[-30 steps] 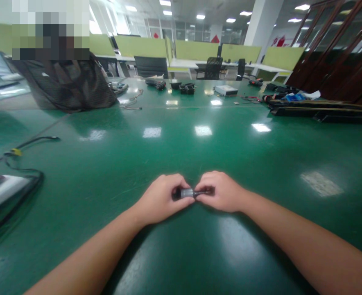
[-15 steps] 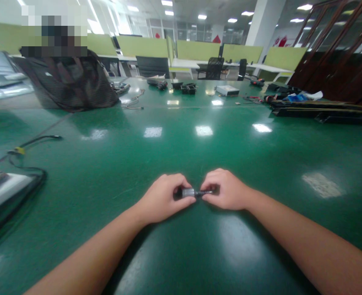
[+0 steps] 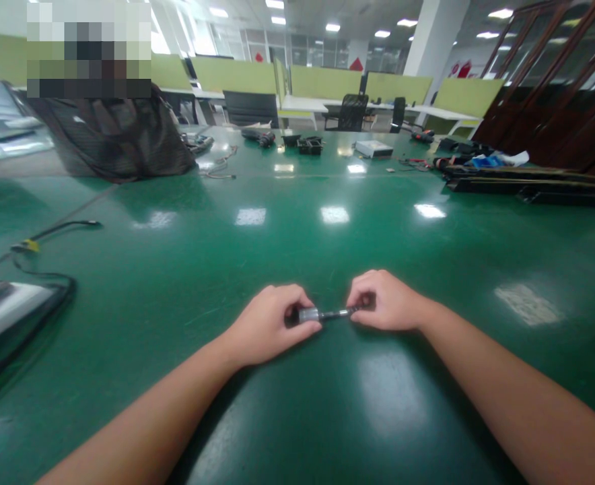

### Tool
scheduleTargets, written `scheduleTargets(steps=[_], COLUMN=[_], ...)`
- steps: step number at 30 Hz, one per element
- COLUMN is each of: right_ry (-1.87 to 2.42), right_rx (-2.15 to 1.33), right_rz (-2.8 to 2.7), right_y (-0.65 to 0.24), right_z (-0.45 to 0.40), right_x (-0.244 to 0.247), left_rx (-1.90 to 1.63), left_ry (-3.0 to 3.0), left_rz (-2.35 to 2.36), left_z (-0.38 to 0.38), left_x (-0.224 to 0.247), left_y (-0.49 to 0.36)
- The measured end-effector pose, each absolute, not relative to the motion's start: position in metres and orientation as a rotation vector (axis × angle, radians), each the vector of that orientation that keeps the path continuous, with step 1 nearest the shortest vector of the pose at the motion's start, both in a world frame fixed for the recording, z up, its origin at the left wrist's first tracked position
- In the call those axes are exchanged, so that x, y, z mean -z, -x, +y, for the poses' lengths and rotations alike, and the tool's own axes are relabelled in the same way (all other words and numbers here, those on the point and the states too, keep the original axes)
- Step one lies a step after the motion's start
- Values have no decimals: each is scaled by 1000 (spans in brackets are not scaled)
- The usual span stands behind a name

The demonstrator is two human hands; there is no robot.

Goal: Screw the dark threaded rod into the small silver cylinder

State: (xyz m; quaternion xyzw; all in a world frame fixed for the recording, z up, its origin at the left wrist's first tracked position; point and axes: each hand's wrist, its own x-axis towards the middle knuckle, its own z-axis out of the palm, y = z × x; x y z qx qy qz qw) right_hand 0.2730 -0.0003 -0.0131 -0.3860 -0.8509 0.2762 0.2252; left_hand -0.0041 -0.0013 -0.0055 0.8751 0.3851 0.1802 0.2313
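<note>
A small screwdriver-like tool (image 3: pixel 309 315) lies level between my hands, low over the green table. It has a grey, shiny cylindrical body and a thin dark shaft with a silvery end pointing right. My left hand (image 3: pixel 272 323) pinches the body between thumb and fingers, hiding its left end. At the far end of the shaft, my right hand (image 3: pixel 386 301) is closed in a pinch. Its fingertips touch or surround the shaft's tip, where a short dark ridged piece partly shows; blur keeps its exact kind unclear.
The glossy green table (image 3: pixel 287 256) spreads around me. A dark bag (image 3: pixel 120 138) stands at the back left, a cable (image 3: pixel 65 225) and a flat device (image 3: pixel 9 310) at left. Several parts, including a metal box (image 3: pixel 373 149), lie at the back; black bars (image 3: pixel 530 185) at right.
My right hand has slid right and slightly away along the shaft, uncovering more of it. My left hand and the grey body have stayed nearly still.
</note>
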Motion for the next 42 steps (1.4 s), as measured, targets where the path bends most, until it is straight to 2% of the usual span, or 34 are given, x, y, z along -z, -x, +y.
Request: scheduleTargets(steps=[42], right_ry=[930], right_rx=[-606], right_rz=[-2357], right_y=[-237], right_z=[-11], right_x=[23], left_rx=[-502], left_ry=[-2443], left_rz=[1023], left_z=[0], left_x=[5], left_y=[4])
